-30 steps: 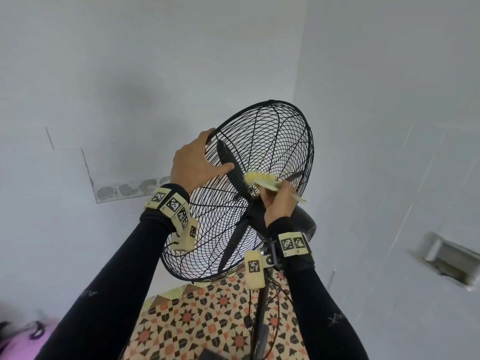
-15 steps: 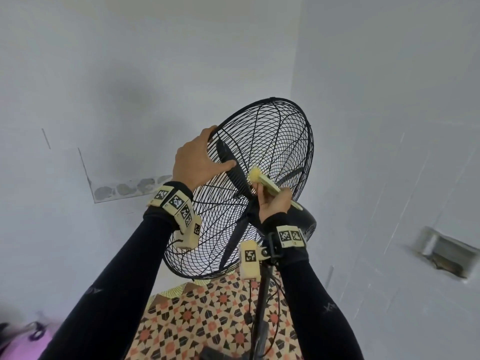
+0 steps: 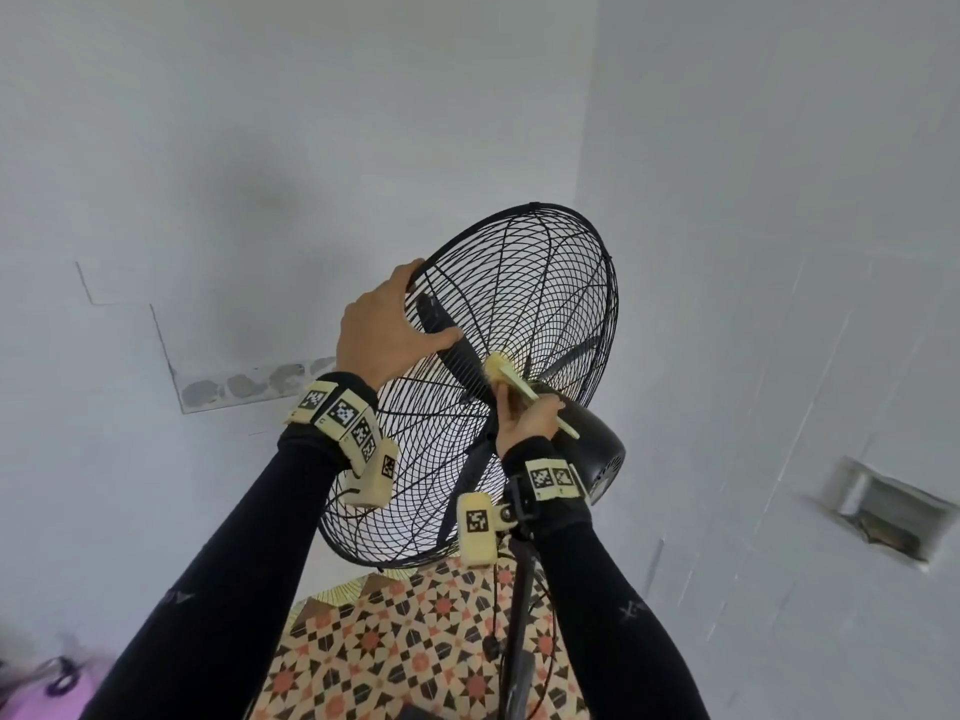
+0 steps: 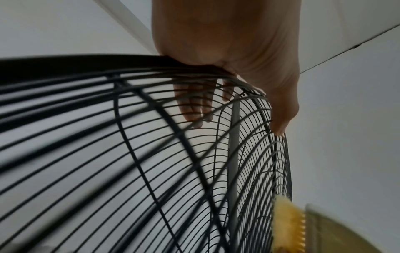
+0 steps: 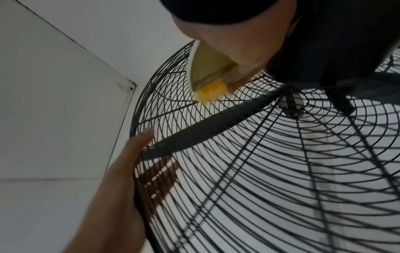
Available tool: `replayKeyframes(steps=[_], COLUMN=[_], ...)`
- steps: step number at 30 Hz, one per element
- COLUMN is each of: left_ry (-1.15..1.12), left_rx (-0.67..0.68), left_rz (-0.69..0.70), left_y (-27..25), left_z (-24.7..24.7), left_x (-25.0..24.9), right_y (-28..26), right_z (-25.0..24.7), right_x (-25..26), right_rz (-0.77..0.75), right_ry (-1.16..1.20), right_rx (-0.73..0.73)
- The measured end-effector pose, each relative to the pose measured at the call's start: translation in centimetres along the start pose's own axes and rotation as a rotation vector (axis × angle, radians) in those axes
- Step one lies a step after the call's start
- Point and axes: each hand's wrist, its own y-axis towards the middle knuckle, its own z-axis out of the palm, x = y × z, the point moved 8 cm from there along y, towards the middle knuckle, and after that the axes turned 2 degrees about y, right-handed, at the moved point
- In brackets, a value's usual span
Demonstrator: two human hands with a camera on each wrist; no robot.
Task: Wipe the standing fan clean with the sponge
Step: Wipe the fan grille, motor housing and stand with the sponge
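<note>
A black standing fan [image 3: 524, 283] with a wire cage is tilted up in the room's corner. My left hand [image 3: 382, 330] grips the cage rim [image 4: 134, 59] at its upper left, fingers over the front wires and thumb on the back. My right hand [image 3: 524, 420] holds a thin yellow sponge [image 3: 511, 379] edge-on against the back grille, beside the black motor housing [image 3: 592, 444]. In the right wrist view the sponge [image 5: 211, 93] touches the wires just above a dark blade [image 5: 207, 126]. The sponge [image 4: 288, 226] shows blurred at the lower right of the left wrist view.
White walls meet in a corner right behind the fan. The fan pole [image 3: 519, 641] and its cable drop to a patterned tile floor [image 3: 395, 652]. A recessed metal box [image 3: 888, 511] sits in the right wall. A pink object [image 3: 31, 693] lies at the bottom left.
My right hand has drawn the sponge left and down along the back grille toward the hub, turning it more edge-on. The left hand keeps its grip on the rim.
</note>
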Motion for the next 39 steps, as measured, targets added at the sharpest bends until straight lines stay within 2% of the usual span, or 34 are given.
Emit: replayKeyframes(steps=[5,9,15,17,19,21,22,26,32,36,38,39], left_ry=[0.003,-0.023,-0.026,-0.024,-0.027,-0.029,-0.026,-0.005,-0.028,-0.19,-0.274,-0.291], left_rx=[-0.014,-0.011,-0.015,-0.011,-0.003,-0.009,-0.011,-0.022,0.0,0.046,0.056,0.054], left_rz=[0.004,0.016,0.008,0.015,0.012,0.007,0.007,0.023,0.038,-0.035,-0.091,-0.123], left_y=[-0.1,0.0,-0.2,-0.1,0.0,0.1,0.0,0.0,0.2,-1.7,-4.4,-5.9], left_z=[-0.1,0.4,0.0,0.2,0.4,0.2,0.1,0.1,0.2,0.3,0.6,0.8], left_x=[0.8,-0.1,0.9,0.6,0.4,0.5,0.6,0.7,0.5,2.6,4.8,6.0], right_y=[-0.7,-0.4,-1.6,-1.6,-0.7,-0.3,-0.3,-1.2,-0.9,-4.6,-6.6,-7.5], right_z=[0.4,0.5,3.7,3.4,1.0,-0.8,-1.0,0.7,-0.1,2.1,3.7,4.9], right_x=[0.5,1.9,1.3,1.0,1.1,1.3,1.3,1.2,1.7,1.9,2.6,3.3], right_rz=[0.174,0.031,-0.164,-0.242,-0.279,-0.242,-0.209,-0.09,-0.163,-0.061,-0.147,-0.255], right_ry=[0.09,0.045,-0.171,-0.276,-0.35,-0.383,-0.391,-0.228,-0.388,-0.408,-0.539,-0.674], right_rx=[0.179,0.136,0.3,0.231,0.049,-0.086,-0.08,0.093,0.127,0.353,0.461,0.512])
